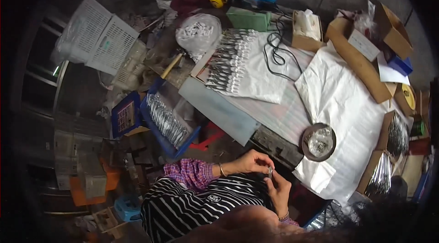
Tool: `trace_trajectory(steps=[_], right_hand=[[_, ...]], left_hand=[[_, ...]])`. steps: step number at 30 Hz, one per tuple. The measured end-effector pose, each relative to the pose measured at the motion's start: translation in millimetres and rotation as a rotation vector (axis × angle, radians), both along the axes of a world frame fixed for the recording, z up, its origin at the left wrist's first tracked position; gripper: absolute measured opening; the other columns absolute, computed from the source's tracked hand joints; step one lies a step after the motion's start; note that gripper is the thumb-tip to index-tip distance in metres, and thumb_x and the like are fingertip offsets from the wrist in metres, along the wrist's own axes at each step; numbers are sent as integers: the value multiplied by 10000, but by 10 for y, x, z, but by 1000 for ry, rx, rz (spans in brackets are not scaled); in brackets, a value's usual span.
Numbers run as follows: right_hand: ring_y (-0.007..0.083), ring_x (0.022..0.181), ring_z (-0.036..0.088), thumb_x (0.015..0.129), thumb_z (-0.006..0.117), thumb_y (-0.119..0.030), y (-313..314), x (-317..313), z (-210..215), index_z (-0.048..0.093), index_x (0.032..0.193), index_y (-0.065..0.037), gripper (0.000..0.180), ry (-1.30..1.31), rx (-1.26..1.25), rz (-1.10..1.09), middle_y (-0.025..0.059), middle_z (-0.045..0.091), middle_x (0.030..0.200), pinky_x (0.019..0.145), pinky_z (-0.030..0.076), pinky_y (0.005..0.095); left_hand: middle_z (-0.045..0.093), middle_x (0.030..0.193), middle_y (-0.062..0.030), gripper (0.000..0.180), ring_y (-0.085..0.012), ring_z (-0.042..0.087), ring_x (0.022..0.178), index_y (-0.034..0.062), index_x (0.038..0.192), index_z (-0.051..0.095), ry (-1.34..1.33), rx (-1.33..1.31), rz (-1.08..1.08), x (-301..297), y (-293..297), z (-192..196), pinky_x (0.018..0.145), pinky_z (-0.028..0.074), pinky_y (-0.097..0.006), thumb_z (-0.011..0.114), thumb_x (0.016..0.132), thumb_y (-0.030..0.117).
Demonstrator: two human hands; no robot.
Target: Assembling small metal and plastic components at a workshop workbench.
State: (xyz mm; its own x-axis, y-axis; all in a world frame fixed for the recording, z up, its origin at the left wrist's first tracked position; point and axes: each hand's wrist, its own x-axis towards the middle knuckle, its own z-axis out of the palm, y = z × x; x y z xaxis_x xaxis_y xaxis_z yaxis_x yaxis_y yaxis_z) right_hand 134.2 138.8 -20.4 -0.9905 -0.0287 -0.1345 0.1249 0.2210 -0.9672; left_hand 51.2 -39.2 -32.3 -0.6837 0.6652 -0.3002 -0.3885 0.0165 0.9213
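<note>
My left hand (250,161) and my right hand (279,190) meet at the near edge of the table, fingertips pinched. Between them is a small shiny metal piece (270,172), mostly covered by the fingers; its exact kind is too small to make out. Just right of the hands, a round bowl (305,147) holds small silvery bits. To the left, a blue tray (194,137) is filled with slim silver metal pieces (167,121). Beyond the hands, slim metal pieces with white ends (231,62) lie in neat rows on a white sheet.
A grey board (219,108) and a dark metal block (276,144) line the near table edge. A bag of small white parts (199,32) sits at the back. Black cable (281,76) loops over the sheet. Cardboard boxes (377,170) with metal strips stand right; white baskets (98,37) stand left.
</note>
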Motion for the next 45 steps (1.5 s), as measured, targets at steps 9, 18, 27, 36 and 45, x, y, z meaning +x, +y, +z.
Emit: trace_trajectory(steps=[9,18,27,36,45], right_hand=[[193,651,638,786,689,-57,-63,-20,-85,624,1023,77,280,13,26,-42,186,650,756,603,479,276],[138,606,599,792,691,-75,-168,-37,-117,632,1027,80,288,-46,53,-50,193,663,768,535,447,255],[154,584,599,793,684,-85,-236,-33,-284,630,1043,76,303,-12,47,0,198,663,773,514,448,268],[197,644,640,783,684,-73,-231,-48,-184,634,1033,74,294,-67,28,25,219,667,819,570,476,282],[198,645,644,785,685,-86,-231,-112,-159,632,1045,75,310,-27,66,10,223,669,826,570,479,286]], left_hand=[[644,934,-44,232,-101,604,859,-3,1092,614,279,-132,61,-715,-537,514,786,503,-252,610,869,58],[626,1057,-142,418,-313,599,970,63,1098,601,1448,-999,679,-2943,-2438,992,820,476,-345,646,685,16],[629,748,-81,324,-194,629,707,38,1079,602,1187,-976,706,-3049,-2547,438,644,491,-289,588,762,-29],[615,722,-127,261,-295,613,661,60,1042,596,1323,-865,752,-2942,-2452,403,598,470,-352,568,786,22],[657,750,-99,181,-180,637,642,59,997,627,1253,-883,885,-3171,-2429,697,568,474,-293,582,829,109]])
